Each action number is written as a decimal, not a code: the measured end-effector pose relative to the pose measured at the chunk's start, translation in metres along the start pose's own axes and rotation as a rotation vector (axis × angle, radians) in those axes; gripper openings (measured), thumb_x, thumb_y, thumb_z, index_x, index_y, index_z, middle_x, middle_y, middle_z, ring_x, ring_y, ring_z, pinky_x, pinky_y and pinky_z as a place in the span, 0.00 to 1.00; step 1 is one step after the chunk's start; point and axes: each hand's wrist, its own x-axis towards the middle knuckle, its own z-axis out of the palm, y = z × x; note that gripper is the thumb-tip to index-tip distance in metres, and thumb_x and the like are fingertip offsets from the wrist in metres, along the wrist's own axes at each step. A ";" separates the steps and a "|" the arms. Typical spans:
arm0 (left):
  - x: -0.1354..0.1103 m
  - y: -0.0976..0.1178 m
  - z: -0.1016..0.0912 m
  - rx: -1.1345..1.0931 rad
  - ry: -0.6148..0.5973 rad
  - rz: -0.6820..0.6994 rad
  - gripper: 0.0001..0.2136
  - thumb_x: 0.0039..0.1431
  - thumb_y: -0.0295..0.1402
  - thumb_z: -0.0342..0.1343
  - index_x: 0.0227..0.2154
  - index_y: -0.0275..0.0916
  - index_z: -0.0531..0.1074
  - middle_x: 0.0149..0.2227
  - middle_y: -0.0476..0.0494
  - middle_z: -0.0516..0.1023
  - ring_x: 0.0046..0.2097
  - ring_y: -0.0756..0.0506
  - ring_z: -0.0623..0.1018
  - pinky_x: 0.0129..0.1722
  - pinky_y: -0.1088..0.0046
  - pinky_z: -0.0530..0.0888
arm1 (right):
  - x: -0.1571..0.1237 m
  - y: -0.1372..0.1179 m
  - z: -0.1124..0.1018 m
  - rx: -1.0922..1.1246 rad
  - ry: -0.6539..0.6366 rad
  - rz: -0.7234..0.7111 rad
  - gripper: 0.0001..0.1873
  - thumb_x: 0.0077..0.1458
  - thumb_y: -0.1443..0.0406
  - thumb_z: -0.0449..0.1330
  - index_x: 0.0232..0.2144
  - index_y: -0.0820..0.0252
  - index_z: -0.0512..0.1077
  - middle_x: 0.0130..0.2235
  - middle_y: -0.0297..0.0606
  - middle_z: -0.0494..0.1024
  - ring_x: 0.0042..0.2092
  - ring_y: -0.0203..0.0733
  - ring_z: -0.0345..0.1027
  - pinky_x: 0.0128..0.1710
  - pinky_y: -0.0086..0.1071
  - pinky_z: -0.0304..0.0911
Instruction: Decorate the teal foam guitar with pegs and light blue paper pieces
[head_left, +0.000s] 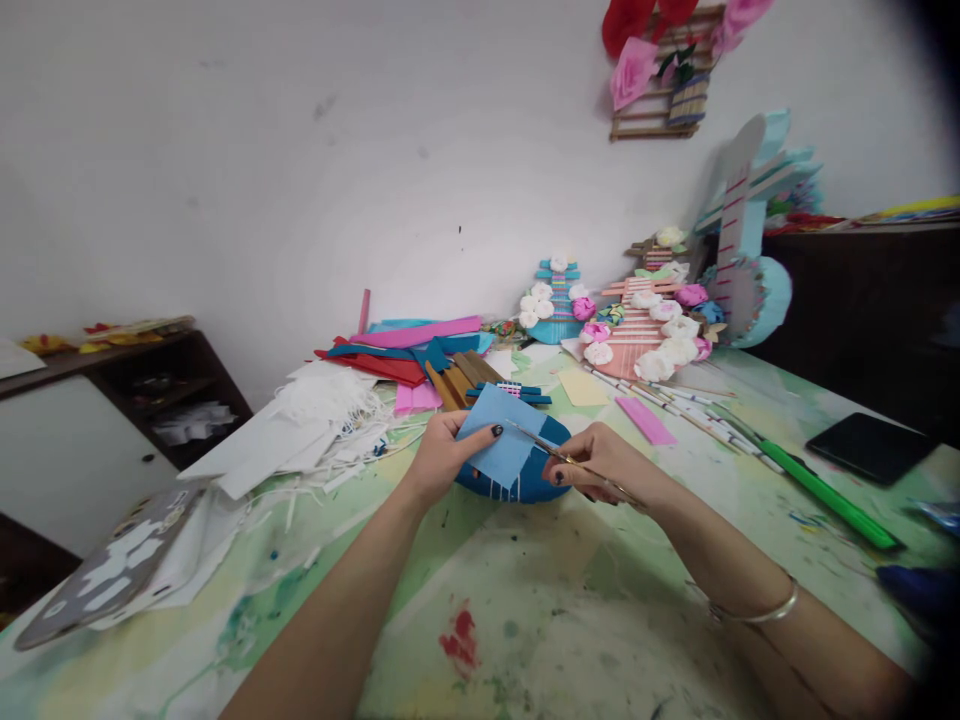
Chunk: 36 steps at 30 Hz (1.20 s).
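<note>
My left hand (pixel 442 455) pinches a light blue foam sheet (pixel 501 440) and holds it up over the table. My right hand (pixel 600 462) is closed round a pair of scissors (pixel 547 452), whose blades reach onto the sheet's right edge. Just behind and below the sheet lies a darker blue rounded craft piece (pixel 534 482) with white stripes. A thin bangle (pixel 757 610) circles my right wrist.
The paint-stained table (pixel 570 620) carries white paper scraps (pixel 300 430) at the left, coloured foam strips (pixel 412 350) behind, and flower-decorated stick crafts (pixel 645 325) at the back right. A green stick (pixel 825 495) and a black phone (pixel 870 447) lie on the right. A dark shelf (pixel 172 390) stands at the left.
</note>
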 end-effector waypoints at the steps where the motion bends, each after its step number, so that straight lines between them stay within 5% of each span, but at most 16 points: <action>1: 0.000 0.000 0.000 -0.005 -0.002 -0.002 0.15 0.45 0.41 0.64 0.25 0.32 0.73 0.20 0.49 0.71 0.19 0.54 0.68 0.16 0.80 0.65 | 0.000 0.000 0.000 -0.007 -0.001 0.003 0.22 0.46 0.51 0.62 0.28 0.68 0.78 0.10 0.26 0.60 0.12 0.26 0.47 0.13 0.25 0.42; 27: 0.000 0.000 0.000 -0.021 0.008 0.002 0.14 0.45 0.40 0.64 0.25 0.32 0.74 0.21 0.48 0.73 0.20 0.53 0.70 0.18 0.79 0.67 | 0.001 -0.001 0.002 -0.011 0.012 0.017 0.17 0.45 0.54 0.62 0.23 0.65 0.76 0.09 0.26 0.60 0.12 0.27 0.47 0.13 0.26 0.43; 36: 0.008 0.009 -0.010 -0.202 0.303 0.071 0.18 0.36 0.37 0.69 0.32 0.35 0.77 0.27 0.47 0.79 0.28 0.50 0.75 0.29 0.76 0.72 | -0.001 -0.002 -0.009 -0.161 -0.062 -0.042 0.25 0.43 0.48 0.61 0.29 0.66 0.76 0.17 0.29 0.61 0.19 0.28 0.46 0.18 0.27 0.40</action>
